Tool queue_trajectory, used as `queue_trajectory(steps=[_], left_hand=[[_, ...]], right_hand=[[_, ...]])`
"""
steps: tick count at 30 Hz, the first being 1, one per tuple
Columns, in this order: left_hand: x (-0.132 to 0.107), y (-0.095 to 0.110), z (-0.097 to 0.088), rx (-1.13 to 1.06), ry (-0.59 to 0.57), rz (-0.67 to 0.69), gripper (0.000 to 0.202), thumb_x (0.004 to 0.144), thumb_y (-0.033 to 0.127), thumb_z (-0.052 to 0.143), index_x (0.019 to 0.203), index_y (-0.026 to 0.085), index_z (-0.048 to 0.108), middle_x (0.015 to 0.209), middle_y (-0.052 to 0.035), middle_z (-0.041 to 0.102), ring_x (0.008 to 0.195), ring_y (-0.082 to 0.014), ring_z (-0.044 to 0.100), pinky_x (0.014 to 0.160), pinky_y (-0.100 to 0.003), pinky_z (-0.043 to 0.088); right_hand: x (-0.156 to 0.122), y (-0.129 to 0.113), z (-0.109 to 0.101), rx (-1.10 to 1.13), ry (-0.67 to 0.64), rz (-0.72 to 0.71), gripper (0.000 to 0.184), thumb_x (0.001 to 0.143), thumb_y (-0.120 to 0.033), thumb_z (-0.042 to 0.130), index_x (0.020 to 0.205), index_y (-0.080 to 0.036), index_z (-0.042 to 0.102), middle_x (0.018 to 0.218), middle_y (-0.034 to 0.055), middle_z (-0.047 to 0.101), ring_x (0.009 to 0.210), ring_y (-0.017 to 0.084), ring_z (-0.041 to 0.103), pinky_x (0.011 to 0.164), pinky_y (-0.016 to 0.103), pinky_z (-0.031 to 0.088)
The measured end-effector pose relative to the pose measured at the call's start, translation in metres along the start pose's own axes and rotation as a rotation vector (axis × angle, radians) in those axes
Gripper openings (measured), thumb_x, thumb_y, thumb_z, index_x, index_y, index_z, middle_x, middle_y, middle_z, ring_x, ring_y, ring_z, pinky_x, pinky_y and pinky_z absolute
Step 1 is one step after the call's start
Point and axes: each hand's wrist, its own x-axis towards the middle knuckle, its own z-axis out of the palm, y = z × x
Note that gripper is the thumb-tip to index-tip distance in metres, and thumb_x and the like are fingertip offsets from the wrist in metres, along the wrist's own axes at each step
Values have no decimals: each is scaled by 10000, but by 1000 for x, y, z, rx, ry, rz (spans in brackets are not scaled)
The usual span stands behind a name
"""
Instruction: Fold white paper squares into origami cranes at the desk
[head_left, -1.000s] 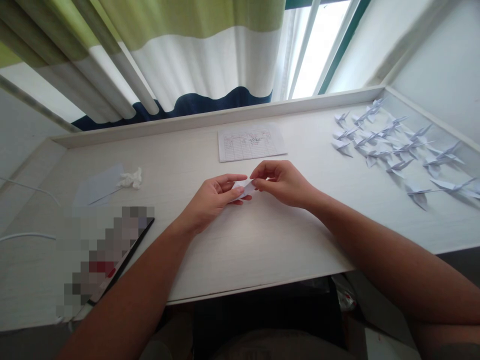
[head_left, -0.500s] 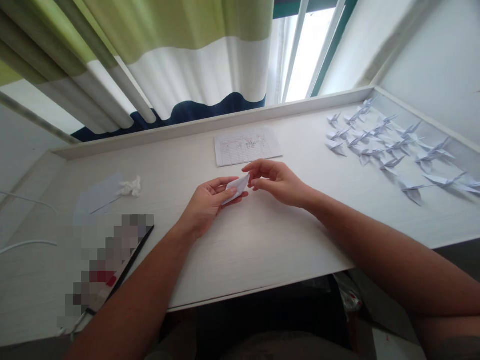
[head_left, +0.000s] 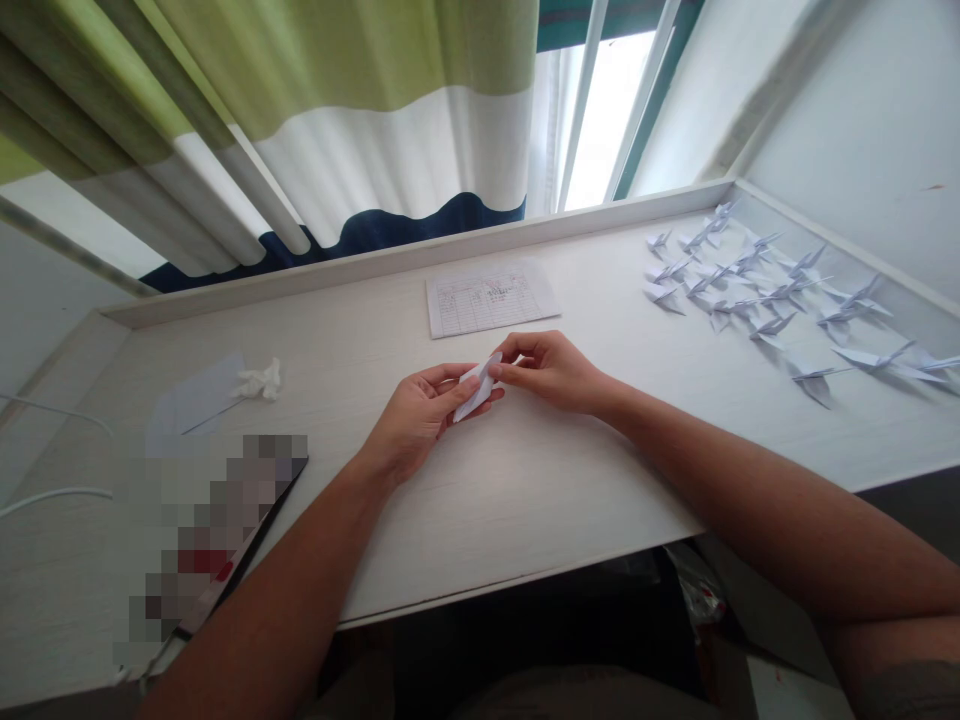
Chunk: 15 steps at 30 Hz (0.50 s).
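A small piece of folded white paper (head_left: 474, 392) is held up above the white desk (head_left: 480, 520). My left hand (head_left: 420, 415) grips it, thumb on the near face and fingers behind. My right hand (head_left: 551, 370) pinches its upper right edge between thumb and forefinger. The two hands nearly meet around the paper, and my fingers cover part of it. Beyond them lies a white sheet with a printed grid (head_left: 491, 300).
Several folded paper cranes (head_left: 772, 325) stand at the right of the desk. Left are loose white sheets (head_left: 195, 400), a crumpled tissue (head_left: 259, 381) and a blurred-out flat device (head_left: 225, 540) with cables. A raised rim (head_left: 360, 265) runs along the back, before a curtain (head_left: 405, 130).
My right hand has closed in from just beside the folded paper and now pinches its edge. The paper has opened slightly, showing a fold line. The view has shifted a little.
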Motion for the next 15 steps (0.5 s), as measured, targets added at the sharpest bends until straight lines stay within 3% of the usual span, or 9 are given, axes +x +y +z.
queue_trajectory(steps=[4,15], left_hand=[[0,1,1,15,-15,-17,407,816,412,935,1088,134,815,1100,-125,841,1005,-261,822,1089,-459,609],[-2,3,1,10,-10,-24,380,729,300,986,1051,164,838,1038,-88,857,975,-268,829,1066,-471,616]], right_hand=[[-1,-1,0,-14,10,-9,223,872,-391,781,874,-170,748,841,30,743,762,152,661,692,303,533],[-1,-7,-11,116,-138,-80,281,941,-446,775,1008,-176,814,984,62,816,938,187,732,877,345,573]])
